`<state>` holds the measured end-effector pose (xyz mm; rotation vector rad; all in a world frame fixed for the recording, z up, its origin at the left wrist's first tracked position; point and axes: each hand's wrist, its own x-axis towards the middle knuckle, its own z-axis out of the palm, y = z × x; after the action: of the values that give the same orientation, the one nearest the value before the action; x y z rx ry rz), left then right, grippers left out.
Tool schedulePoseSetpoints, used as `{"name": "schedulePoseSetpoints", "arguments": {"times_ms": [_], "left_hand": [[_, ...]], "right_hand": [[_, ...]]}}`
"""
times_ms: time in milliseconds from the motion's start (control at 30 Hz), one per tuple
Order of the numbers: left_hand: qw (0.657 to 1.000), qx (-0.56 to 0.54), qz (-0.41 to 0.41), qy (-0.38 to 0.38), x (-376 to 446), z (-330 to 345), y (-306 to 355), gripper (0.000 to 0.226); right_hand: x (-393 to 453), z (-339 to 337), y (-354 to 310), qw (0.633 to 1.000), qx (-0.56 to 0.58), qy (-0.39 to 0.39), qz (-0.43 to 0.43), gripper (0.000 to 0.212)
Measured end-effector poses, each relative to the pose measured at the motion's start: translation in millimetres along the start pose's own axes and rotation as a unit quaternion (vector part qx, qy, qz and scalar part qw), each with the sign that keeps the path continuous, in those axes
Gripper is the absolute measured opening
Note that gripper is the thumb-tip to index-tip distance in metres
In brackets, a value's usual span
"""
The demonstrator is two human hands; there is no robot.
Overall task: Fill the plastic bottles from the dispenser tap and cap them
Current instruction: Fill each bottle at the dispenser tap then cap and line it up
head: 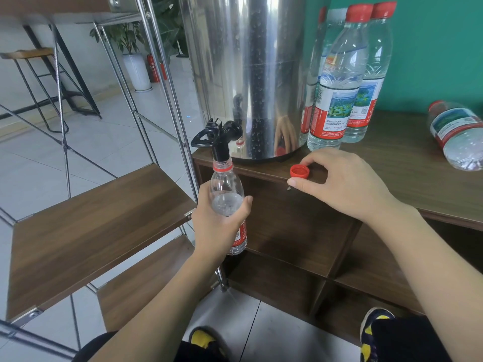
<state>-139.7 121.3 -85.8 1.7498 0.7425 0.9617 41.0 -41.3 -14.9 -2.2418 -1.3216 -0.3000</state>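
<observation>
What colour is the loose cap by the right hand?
Red cap, clearest in the head view.

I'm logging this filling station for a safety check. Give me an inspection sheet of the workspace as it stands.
Surface: wooden cabinet top, open compartments below.
Job's things: steel dispenser with black tap; uncapped bottle held at the spout; red cap on the top.
Clutter: capped bottles standing; one lying bottle.
Grippers: left hand grips the bottle; right hand at the cap.
Cables: nothing seen.
Surroundings: metal shelf rack, stool, potted plant, tiled floor.
</observation>
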Motion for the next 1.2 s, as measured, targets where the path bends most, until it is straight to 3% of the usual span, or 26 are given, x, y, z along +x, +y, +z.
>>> {"name": "schedulePoseSetpoints", "arguments": {"times_ms": [667,1200], "left_hand": [[1.000,0.012,-0.005,-0.005,-0.5,0.5,0.8,0.062],[1.000,0.018,-0.012,-0.005,-2.1,0.0,4.8,0.077]], "right_hand": [[0.3,-0.5,0.1,1.000,0.000,-0.006,0.001,0.046],[0.8,0.3,1.1,1.000,-0.001,-0.004,0.000,0.047]]}}
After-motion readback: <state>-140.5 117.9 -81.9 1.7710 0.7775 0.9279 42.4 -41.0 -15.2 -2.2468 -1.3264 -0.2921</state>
